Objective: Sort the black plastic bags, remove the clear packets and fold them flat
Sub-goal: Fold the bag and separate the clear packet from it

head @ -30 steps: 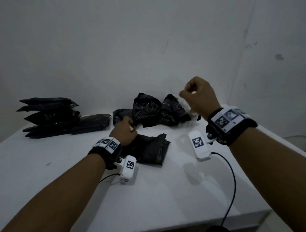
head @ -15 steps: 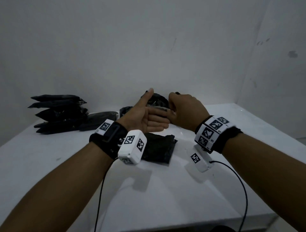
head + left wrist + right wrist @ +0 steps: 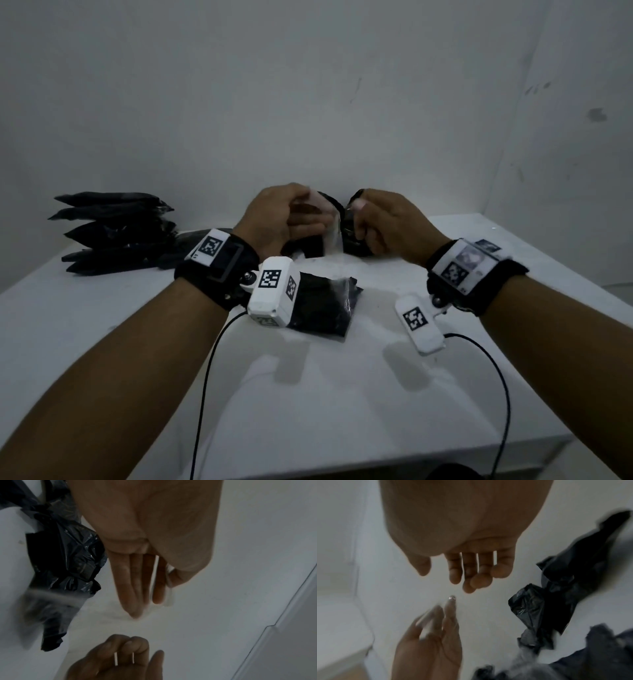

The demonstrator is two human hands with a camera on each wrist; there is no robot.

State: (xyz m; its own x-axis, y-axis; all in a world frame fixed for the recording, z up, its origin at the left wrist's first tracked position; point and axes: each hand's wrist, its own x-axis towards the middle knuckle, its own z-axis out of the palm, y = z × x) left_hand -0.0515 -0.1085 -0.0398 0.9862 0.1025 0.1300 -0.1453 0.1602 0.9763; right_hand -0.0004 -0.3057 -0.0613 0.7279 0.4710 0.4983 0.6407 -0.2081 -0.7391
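My left hand (image 3: pixel 291 219) is raised over the back of the table and pinches a clear packet (image 3: pixel 329 229), which hangs down from it. In the left wrist view my thumb presses the clear film (image 3: pixel 169 577) against straight fingers. My right hand (image 3: pixel 373 222) hovers just right of the packet. Its fingers (image 3: pixel 471 580) are loosely curled, the thumb is apart, and nothing shows between them. One flat black bag (image 3: pixel 322 308) lies below my left wrist. Crumpled black bags (image 3: pixel 352 240) (image 3: pixel 72 555) (image 3: pixel 539 608) lie behind my hands.
A stack of folded black bags (image 3: pixel 113 233) sits at the back left of the white table (image 3: pixel 102 359). The wall runs close behind. Camera cables (image 3: pixel 205 377) trail over the table's front. The table's right edge (image 3: pixel 548 246) is near my right wrist.
My left hand left the black bag on the table and rose. My right hand came down to meet it; the clear packet now hangs from my left hand.
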